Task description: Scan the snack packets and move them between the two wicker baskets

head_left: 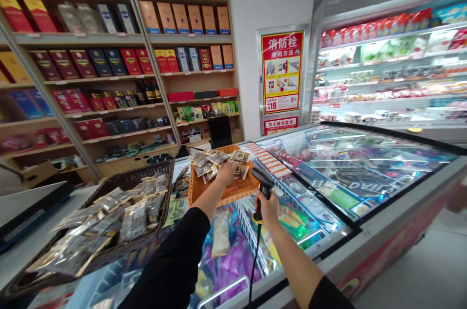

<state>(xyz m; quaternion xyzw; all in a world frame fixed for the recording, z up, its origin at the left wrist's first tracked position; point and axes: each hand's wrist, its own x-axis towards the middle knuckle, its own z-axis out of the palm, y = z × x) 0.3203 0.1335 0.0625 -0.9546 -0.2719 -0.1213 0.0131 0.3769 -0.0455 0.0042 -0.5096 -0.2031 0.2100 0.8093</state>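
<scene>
A black barcode scanner (263,190) with a cable hanging down is in my right hand (269,207), its fingers wrapped round the handle. To the left of it, my left hand (226,172) reaches over an orange woven basket (228,197) and touches the small clear-and-brown snack packets (209,160) heaped there. Its fingertips are hidden among the packets, so whether it grips one I cannot tell. The scanner's head is beside the basket's right rim. The basket rests on the glass top of a chest freezer (310,177).
A dark woven basket (170,177) full of larger packets stands on the left. Bagged goods (233,260) lie under the freezer glass. Shelves of boxed goods (113,75) line the back wall. A lit refrigerated display (386,75) stands at the right, past a red fire-hydrant sign (281,73).
</scene>
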